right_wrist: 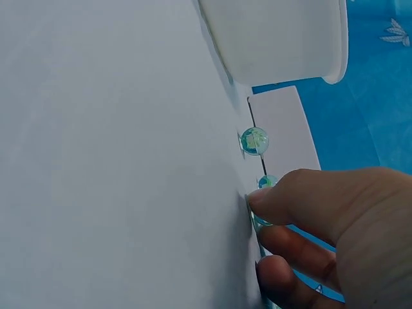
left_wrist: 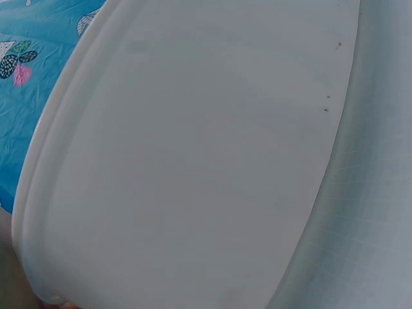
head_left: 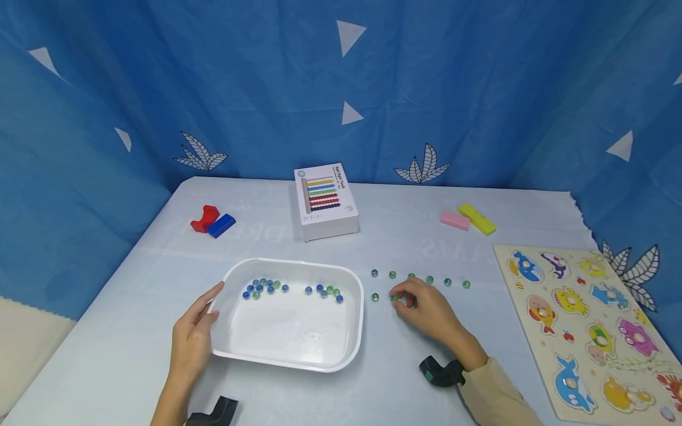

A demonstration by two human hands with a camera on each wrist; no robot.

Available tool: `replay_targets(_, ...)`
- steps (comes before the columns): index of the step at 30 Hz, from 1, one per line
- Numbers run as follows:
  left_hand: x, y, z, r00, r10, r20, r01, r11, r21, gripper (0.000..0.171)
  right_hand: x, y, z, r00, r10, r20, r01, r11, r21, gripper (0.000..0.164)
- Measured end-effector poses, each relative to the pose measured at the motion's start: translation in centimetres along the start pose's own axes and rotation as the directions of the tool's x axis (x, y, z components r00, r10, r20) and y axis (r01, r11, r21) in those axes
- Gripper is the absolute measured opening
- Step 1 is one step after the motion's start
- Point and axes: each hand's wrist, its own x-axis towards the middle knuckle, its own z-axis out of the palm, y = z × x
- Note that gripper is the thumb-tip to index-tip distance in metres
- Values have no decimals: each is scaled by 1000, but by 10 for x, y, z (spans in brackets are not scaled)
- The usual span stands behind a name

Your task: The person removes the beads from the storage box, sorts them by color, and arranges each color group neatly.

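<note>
A white plastic tray [head_left: 288, 331] lies on the table with several blue and green marbles [head_left: 270, 284] near its far side. My left hand [head_left: 192, 334] holds the tray's left rim; in the left wrist view the tray's outer wall [left_wrist: 193, 154] fills most of the frame. Right of the tray, my right hand [head_left: 426, 307] pinches a green marble [head_left: 393, 298] between thumb and finger at table level, and the thumb partly covers it in the right wrist view. A single green marble [head_left: 375, 297] sits just left of those fingers. Behind them runs a row of several green marbles [head_left: 447, 282].
A boxed counting toy [head_left: 330, 222] stands at the back. Red [head_left: 205, 219] and blue [head_left: 221, 226] blocks lie back left, pink [head_left: 455, 220] and yellow [head_left: 476, 219] blocks back right. A wooden animal puzzle board [head_left: 583, 302] occupies the right. Blue curtain [head_left: 256, 89] hangs behind the table.
</note>
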Motion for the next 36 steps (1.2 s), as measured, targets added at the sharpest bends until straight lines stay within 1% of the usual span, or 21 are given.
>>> replay_targets(14, 0, 0, 0, 1000, -5, -3, 5, 1000, 13, 41, 0, 0, 0, 1000, -4, 12, 4, 1000, 18, 16)
replay_targets(24, -1, -1, -1, 1000, -8, 5, 8, 1000, 6, 41, 0, -2, -2, 999, 0, 34, 0, 1000, 8, 19)
replay_targets(27, -1, 0, 0, 1000, -10, 4, 10, 1000, 7, 41, 2, -5, -8, 999, -20, 45, 20, 1000, -4, 22)
replay_targets(31, -1, 0, 0, 1000, -5, 5, 5, 1000, 3, 41, 7, -13, -22, 997, -52, 58, 53, 998, -18, 26)
replay_targets(34, 0, 0, 0, 1000, 2, 9, -2, 1000, 1, 41, 14, -23, -32, 996, -65, 67, 66, 998, -16, 26)
replay_targets(36, 0, 1, -1, 1000, 5, 9, -5, 1000, 4, 41, 21, -35, -38, 993, -71, 91, 71, 997, 7, 25)
